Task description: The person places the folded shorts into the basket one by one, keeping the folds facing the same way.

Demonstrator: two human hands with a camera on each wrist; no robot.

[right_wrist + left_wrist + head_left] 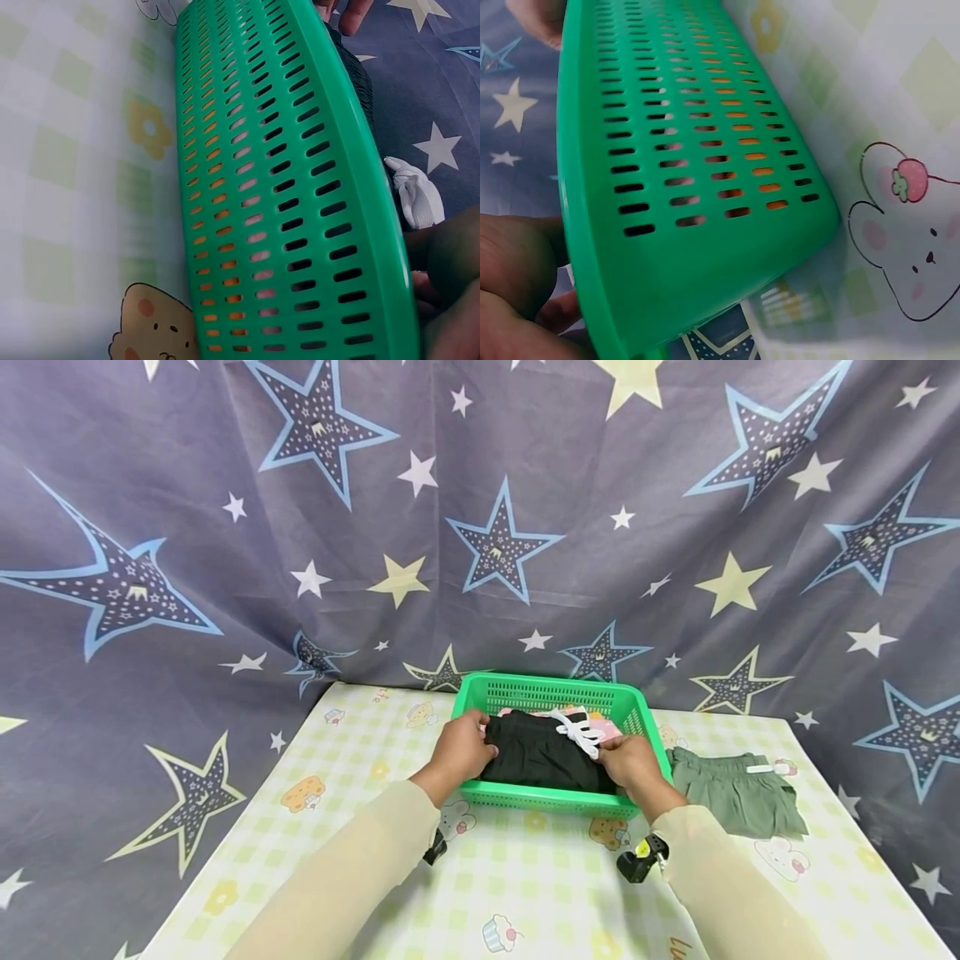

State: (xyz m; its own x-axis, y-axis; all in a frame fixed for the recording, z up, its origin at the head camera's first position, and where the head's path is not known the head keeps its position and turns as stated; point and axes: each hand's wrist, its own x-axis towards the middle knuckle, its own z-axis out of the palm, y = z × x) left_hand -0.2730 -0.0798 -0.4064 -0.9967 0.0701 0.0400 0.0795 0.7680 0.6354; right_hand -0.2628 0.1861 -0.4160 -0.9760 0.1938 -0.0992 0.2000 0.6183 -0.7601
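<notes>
A pair of black shorts (551, 756) with a white drawstring bow (581, 732) lies in the green plastic basket (558, 800), over pink and white cloth (603, 725). My left hand (463, 747) pinches the left end of the waistband. At the other end, beside the bow, my right hand (630, 762) pinches the shorts between thumb and fingers. In both wrist views the slotted basket wall (262, 187) hides most of the clothes; pink and orange cloth shows through its holes.
Green shorts (738, 793) with a white drawstring lie on the table right of the basket. A checked cloth with cartoon prints covers the table (300, 852). Behind it hangs a grey curtain (360, 543) patterned with stars.
</notes>
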